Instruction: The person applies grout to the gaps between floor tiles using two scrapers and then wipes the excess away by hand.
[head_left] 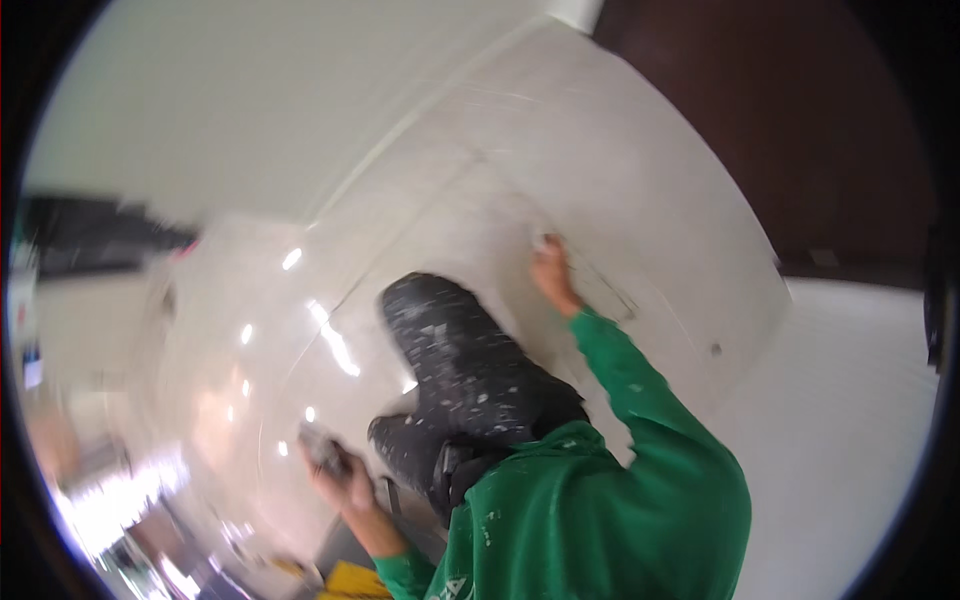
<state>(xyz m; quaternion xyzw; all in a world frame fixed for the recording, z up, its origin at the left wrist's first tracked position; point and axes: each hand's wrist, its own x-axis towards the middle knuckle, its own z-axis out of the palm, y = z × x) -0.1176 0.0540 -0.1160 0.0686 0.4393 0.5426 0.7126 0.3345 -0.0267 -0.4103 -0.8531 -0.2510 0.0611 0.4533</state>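
Note:
My left hand [345, 485] grips a dark grey object [330, 455], blurred, low in the head view, left of my paint-spattered dark trousers [455, 360]. My right arm, in a green sleeve, stretches out toward the pale glossy floor [460, 220]. My right hand [550, 270] is closed around a small whitish thing [543, 241], too blurred to name, near thin dark lines on the floor. Whether that thing touches the floor I cannot tell.
A white wall [180, 110] runs along the upper left, and a dark brown panel [780, 120] stands at the upper right, beside a white wall [850, 400]. A yellow object [350, 585] and a grey item lie behind me at the lower edge. Blurred clutter lines the far left.

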